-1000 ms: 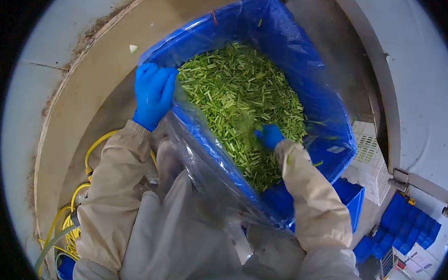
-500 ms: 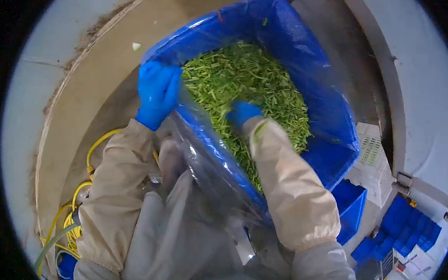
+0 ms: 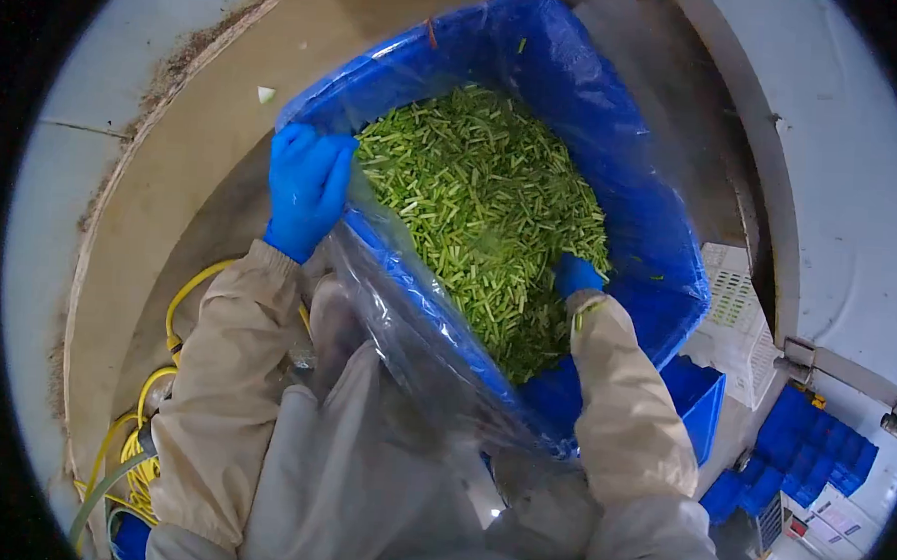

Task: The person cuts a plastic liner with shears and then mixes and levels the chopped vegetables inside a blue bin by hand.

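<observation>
The left hand (image 3: 309, 189) grips the blue bin's (image 3: 662, 204) rim (plastic-draped).

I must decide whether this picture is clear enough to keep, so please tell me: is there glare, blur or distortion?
Head view: wide-angle distortion with black corners; white glare streaks on the clear liner; left hand fairly sharp; right hand softer, fingers not readable; cut greens mostly readable, a hazy patch near their middle.

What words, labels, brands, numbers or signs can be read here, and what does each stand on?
None can be read.
White sheets with dark marks at lower right: too small and blurred to read.
Blue tub: no lettering shows on its visible sides.
</observation>
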{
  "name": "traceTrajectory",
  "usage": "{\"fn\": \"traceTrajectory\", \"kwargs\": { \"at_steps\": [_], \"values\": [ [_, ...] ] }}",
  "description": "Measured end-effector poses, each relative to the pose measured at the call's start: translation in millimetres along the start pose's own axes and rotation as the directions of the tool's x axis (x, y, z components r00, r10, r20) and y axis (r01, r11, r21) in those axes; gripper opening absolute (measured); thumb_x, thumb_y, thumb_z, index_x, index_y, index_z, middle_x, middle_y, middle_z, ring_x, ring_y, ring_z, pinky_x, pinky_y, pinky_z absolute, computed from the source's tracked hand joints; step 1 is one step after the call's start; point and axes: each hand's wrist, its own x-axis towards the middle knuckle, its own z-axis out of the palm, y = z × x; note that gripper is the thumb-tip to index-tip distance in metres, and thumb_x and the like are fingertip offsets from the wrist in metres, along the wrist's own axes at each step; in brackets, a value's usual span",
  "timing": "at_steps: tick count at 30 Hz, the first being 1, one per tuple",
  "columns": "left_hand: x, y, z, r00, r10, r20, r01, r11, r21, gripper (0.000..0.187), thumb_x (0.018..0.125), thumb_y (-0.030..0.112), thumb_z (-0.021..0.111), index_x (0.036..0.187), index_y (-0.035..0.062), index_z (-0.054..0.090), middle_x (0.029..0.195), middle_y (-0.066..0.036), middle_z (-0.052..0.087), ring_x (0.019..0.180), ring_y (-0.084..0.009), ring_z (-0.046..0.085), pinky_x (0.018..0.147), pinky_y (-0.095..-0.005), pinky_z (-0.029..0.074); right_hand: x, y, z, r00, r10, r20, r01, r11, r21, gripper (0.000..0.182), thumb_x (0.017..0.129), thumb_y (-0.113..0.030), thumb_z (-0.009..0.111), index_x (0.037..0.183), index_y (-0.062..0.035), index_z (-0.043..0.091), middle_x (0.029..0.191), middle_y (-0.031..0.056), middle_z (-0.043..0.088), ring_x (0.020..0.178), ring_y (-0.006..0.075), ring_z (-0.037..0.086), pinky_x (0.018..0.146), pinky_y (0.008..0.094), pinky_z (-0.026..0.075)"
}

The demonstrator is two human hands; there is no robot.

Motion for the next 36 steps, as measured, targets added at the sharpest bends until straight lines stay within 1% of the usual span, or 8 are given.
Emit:
{"fn": "traceTrajectory", "kwargs": {
  "at_steps": [2, 10, 17, 20, 27, 32, 34, 36],
  "values": [
    [-1.6, 0.7, 1.1, 1.0, 0.011, -0.01, -0.011, 1.0, 0.011, 0.007, 0.075, 0.007, 0.056, 0.079, 0.0064, 0.06, 0.066, -0.009, 0.05, 0.067, -0.0257, 0.047, 0.07, -0.0355, 0.035, 0.0, -82.4, -113.2, 0.864, 0.357, 0.354, -0.422, 0.898, 0.124, 0.041, 0.079, -0.031, 0.052, 0.113, -0.0087, 0.052, 0.096, 0.0205, 0.06, 0.091, 0.0361, 0.056, 0.077, 0.0439, 0.045],
    [-0.7, -1.3, 3.2, 0.999, 0.03, -0.01, -0.03, 0.999, 0.01, 0.007, 0.074, 0.006, 0.055, 0.08, 0.0057, 0.06, 0.064, -0.009, 0.048, 0.066, -0.0258, 0.047, 0.07, -0.035, 0.035, -11.5, -16.5, -114.5, 0.811, 0.399, 0.428, -0.583, 0.486, 0.651, 0.043, 0.082, -0.041, 0.053, 0.097, -0.0004, 0.06, 0.083, 0.0162, 0.064, 0.07, 0.0301, 0.06, 0.063, 0.0376, 0.046],
    [-4.2, -3.8, 1.2, 0.997, -0.014, 0.074, 0.012, 1.0, 0.018, 0.009, 0.078, 0.007, 0.052, 0.083, 0.0063, 0.059, 0.076, -0.011, 0.055, 0.076, -0.0289, 0.05, 0.075, -0.0378, 0.036, 18.7, -164.8, -132.6, 0.99, -0.089, -0.108, 0.129, 0.88, 0.457, 0.031, 0.084, -0.031, 0.048, 0.104, -0.0085, 0.056, 0.079, 0.0167, 0.061, 0.069, 0.0351, 0.059, 0.06, 0.0417, 0.047],
    [0.0, -0.8, 1.6, 1.0, 0.023, 0.008, -0.023, 1.0, -0.008, 0.006, 0.075, 0.007, 0.055, 0.08, 0.0054, 0.059, 0.065, -0.009, 0.048, 0.066, -0.0259, 0.047, 0.069, -0.0351, 0.035, 35.8, -181.3, -97.1, 0.966, -0.239, 0.098, 0.229, 0.968, 0.102, 0.024, 0.084, -0.025, 0.045, 0.097, -0.0074, 0.055, 0.073, 0.0167, 0.06, 0.064, 0.034, 0.058, 0.056, 0.0449, 0.046],
    [-2.9, -5.6, 3.8, 0.999, 0.031, 0.014, -0.031, 1.0, -0.006, 0.008, 0.076, 0.007, 0.055, 0.081, 0.006, 0.06, 0.066, -0.009, 0.049, 0.068, -0.0256, 0.048, 0.071, -0.0353, 0.035, 12.4, -164.9, -170.9, 0.99, 0.133, -0.051, -0.099, 0.901, 0.423, 0.024, 0.084, -0.022, 0.05, 0.096, -0.0013, 0.054, 0.078, 0.021, 0.06, 0.069, 0.0383, 0.057, 0.058, 0.0451, 0.045],
    [-4.4, -5.9, 5.0, 0.998, 0.055, 0.001, -0.055, 0.998, 0.006, 0.008, 0.076, 0.007, 0.053, 0.082, 0.0056, 0.059, 0.067, -0.009, 0.05, 0.069, -0.0252, 0.048, 0.071, -0.0351, 0.035, -157.6, -139.7, -262.7, 0.753, 0.65, -0.105, -0.437, 0.612, 0.659, 0.029, 0.084, -0.013, 0.055, 0.11, -0.0026, 0.052, 0.087, 0.012, 0.061, 0.073, 0.0218, 0.059, 0.065, 0.0324, 0.047],
    [-5.2, -3.7, 1.9, 0.999, -0.001, 0.049, 0.003, 0.999, -0.034, 0.009, 0.077, 0.007, 0.053, 0.082, 0.0052, 0.059, 0.067, -0.009, 0.05, 0.069, -0.0254, 0.048, 0.07, -0.0351, 0.035, -251.5, -125.2, -261.3, 0.369, 0.929, -0.017, -0.475, 0.205, 0.855, 0.026, 0.087, -0.012, 0.049, 0.111, -0.0023, 0.052, 0.097, 0.0082, 0.059, 0.083, 0.0149, 0.055, 0.072, 0.0268, 0.045],
    [-5.3, -3.3, 3.7, 0.999, 0.007, 0.031, -0.006, 0.999, -0.036, 0.009, 0.077, 0.007, 0.052, 0.082, 0.005, 0.059, 0.067, -0.009, 0.05, 0.068, -0.0255, 0.048, 0.07, -0.0351, 0.034, -359.9, -90.4, -236.7, 0.248, 0.937, -0.248, -0.72, 0.349, 0.599, 0.033, 0.089, -0.018, 0.047, 0.117, -0.0023, 0.046, 0.104, 0.0114, 0.058, 0.086, 0.0174, 0.056, 0.074, 0.0275, 0.045]
  ]
}}
